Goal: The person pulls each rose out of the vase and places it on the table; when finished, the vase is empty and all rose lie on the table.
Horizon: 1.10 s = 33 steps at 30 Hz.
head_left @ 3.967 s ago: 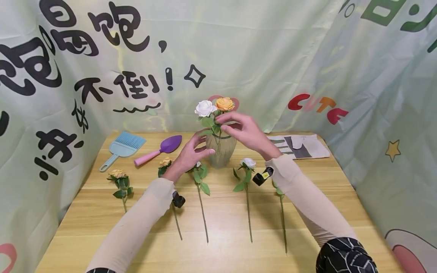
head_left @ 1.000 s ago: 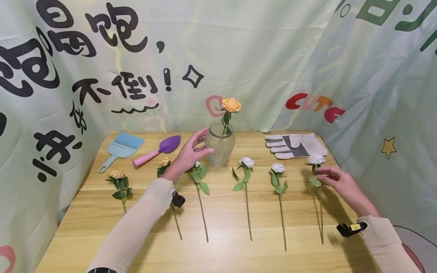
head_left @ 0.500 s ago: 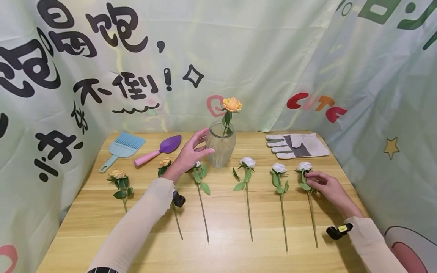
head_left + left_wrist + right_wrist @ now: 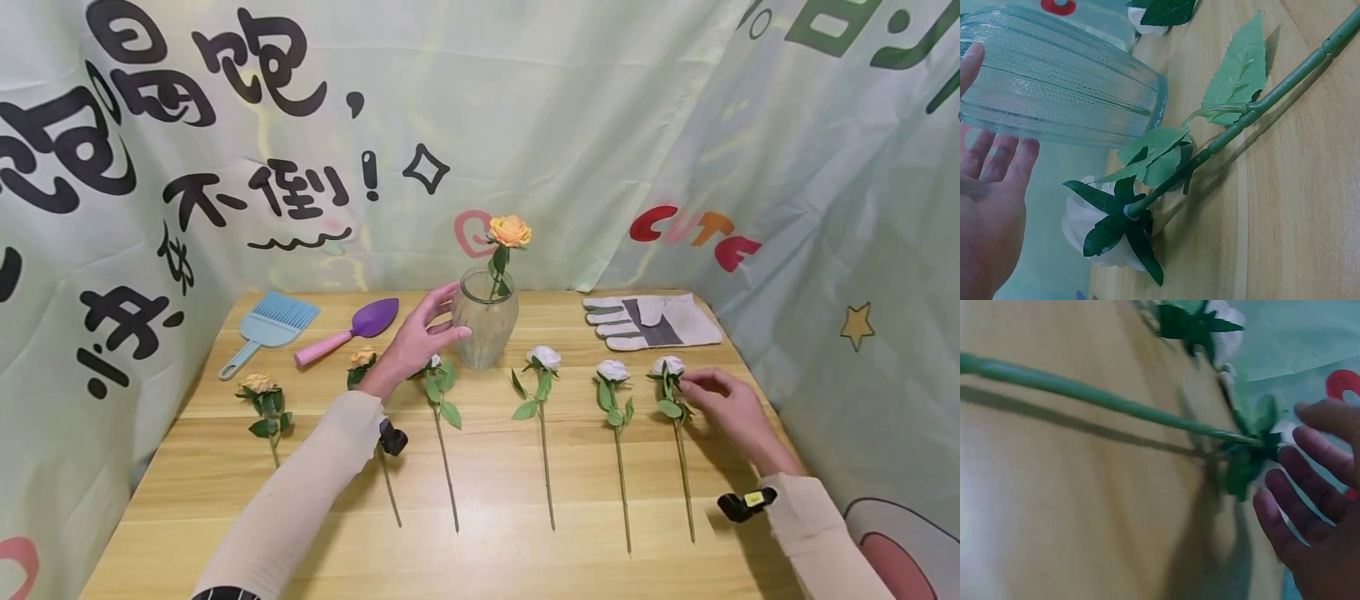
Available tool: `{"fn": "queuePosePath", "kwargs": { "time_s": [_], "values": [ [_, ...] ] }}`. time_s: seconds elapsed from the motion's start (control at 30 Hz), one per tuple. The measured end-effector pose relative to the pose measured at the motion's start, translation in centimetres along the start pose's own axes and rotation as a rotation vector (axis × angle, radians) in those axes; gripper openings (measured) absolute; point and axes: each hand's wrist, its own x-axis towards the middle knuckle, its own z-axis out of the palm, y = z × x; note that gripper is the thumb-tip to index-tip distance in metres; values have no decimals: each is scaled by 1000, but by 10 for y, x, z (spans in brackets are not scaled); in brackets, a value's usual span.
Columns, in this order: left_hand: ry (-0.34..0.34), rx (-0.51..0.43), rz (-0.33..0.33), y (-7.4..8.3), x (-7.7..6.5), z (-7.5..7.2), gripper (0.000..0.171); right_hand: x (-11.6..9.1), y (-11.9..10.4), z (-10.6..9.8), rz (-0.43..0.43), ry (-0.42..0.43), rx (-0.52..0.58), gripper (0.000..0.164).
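In the head view my left hand (image 4: 416, 337) cups the left side of a clear ribbed glass vase (image 4: 487, 337), thumb in front. The left wrist view shows its fingers loosely spread, fingertips at the glass. An orange rose (image 4: 510, 231) stands in the vase, leaning right. My right hand (image 4: 727, 404) is beside the rightmost white rose (image 4: 667, 367), which lies on the table. Its relaxed fingers, seen in the right wrist view, are close to the bloom without gripping it. Another white rose (image 4: 1107, 228) lies under my left wrist, partly hidden in the head view.
Two more white roses, one nearer (image 4: 612, 372) and one farther left (image 4: 545, 358), lie on the wooden table with orange roses (image 4: 257, 385) at left. Behind are a blue dustpan-shaped tool (image 4: 270, 321), a purple trowel (image 4: 375, 317) and a work glove (image 4: 652, 321). Printed cloth encloses the back.
A white rose has left the vase since the oldest frame. My right hand has carried it to the table's right, laid it beside the others and released it. My left hand stays at the vase.
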Motion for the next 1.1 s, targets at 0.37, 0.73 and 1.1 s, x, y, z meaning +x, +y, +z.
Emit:
{"fn": "queuePosePath", "kwargs": {
  "time_s": [0.37, 0.73, 1.1],
  "values": [
    [6, -1, 1, -3, 0, -1, 79, 37, -64, -16, -162, 191, 183, 37],
    [6, -4, -6, -4, 1, 0, 79, 79, -168, 31, -372, 25, 235, 37],
    [0, 0, -15, -4, 1, -1, 77, 105, -231, 109, -447, -245, 251, 36]
  ]
}}
